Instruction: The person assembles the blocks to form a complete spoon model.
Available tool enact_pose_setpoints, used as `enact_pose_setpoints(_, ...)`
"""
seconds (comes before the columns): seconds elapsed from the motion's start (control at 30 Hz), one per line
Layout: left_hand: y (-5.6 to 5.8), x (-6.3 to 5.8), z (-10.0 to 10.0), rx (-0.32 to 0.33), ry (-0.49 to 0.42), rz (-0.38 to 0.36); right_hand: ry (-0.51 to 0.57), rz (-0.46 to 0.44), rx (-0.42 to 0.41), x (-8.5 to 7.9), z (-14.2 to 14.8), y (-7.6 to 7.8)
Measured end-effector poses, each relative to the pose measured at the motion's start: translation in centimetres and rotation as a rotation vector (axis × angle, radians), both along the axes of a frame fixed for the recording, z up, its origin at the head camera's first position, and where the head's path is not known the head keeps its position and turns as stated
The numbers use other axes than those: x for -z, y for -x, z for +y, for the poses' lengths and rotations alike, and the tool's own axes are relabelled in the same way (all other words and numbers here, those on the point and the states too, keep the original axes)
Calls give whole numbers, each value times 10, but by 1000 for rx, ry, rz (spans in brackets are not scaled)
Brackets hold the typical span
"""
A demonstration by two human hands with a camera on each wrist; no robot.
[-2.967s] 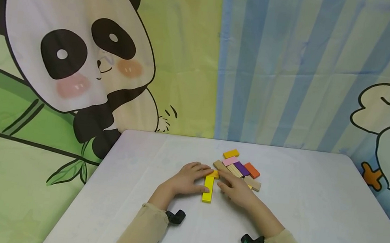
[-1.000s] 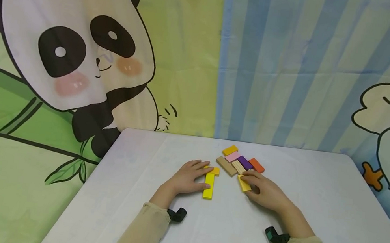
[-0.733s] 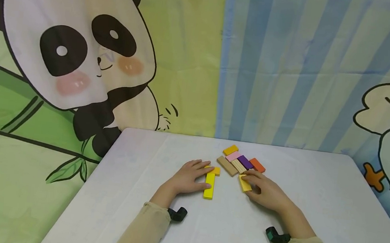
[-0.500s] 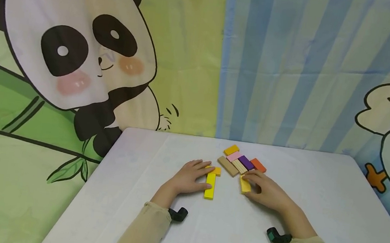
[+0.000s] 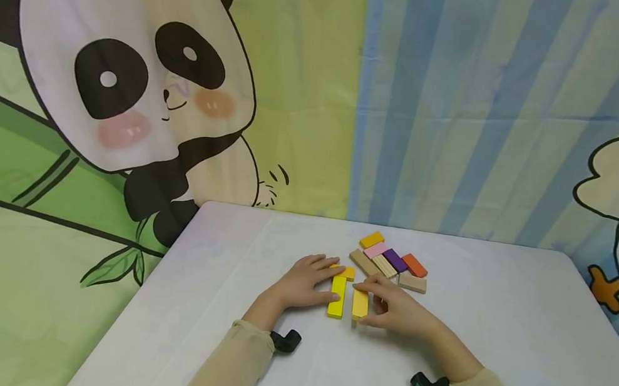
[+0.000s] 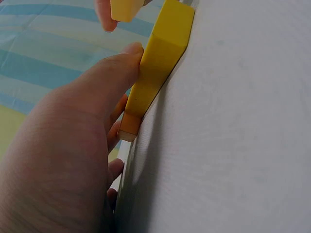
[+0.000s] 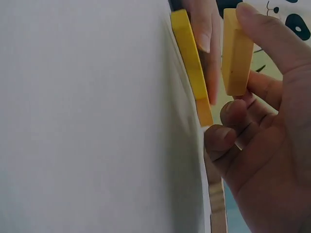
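Observation:
A bright yellow block (image 5: pixel 336 303) lies lengthwise on the table, its far end against an orange-yellow block (image 5: pixel 349 274) set crosswise. My left hand (image 5: pixel 300 283) rests beside them with fingers extended, thumb on the bright yellow block's side and fingertips over the crosswise one. Between thumb and fingers, my right hand (image 5: pixel 402 306) pinches a light yellow block (image 5: pixel 359 304) just to the right of the bright yellow one. The right wrist view shows this light yellow block (image 7: pixel 236 53) held off the tabletop, roughly parallel to the bright yellow block.
Behind the hands lies a group of flat blocks: yellow (image 5: pixel 372 240), pink (image 5: pixel 376 249), purple (image 5: pixel 395 260), red-orange (image 5: pixel 414 265), tan (image 5: pixel 363 263), striped (image 5: pixel 383 265) and beige (image 5: pixel 412 283). The white table (image 5: pixel 260 232) ends at a printed curtain (image 5: pixel 309 92).
My right hand has taken the light yellow block from the group's near side and brought it left, turned nearly parallel to the bright yellow block. My left hand has stayed on its blocks.

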State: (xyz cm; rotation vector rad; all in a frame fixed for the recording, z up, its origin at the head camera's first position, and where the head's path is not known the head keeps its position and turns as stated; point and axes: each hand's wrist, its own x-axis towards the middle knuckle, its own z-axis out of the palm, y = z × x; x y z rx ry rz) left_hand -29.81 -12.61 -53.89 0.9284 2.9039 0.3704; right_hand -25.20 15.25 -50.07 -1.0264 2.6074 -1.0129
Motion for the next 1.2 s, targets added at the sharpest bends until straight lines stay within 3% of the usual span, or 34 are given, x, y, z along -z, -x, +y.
enact_pose_setpoints(0.37,3,0,1,34,-17,36,-43,38,-141,8,-37,-19)
enact_pose_setpoints(0.7,3,1,0,31,-19,28,-109,113,-146,14,-47,-25)
enact_pose_setpoints(1.2,1,0,-1,29,2,19,-209,151,-121,18,-55,-27)
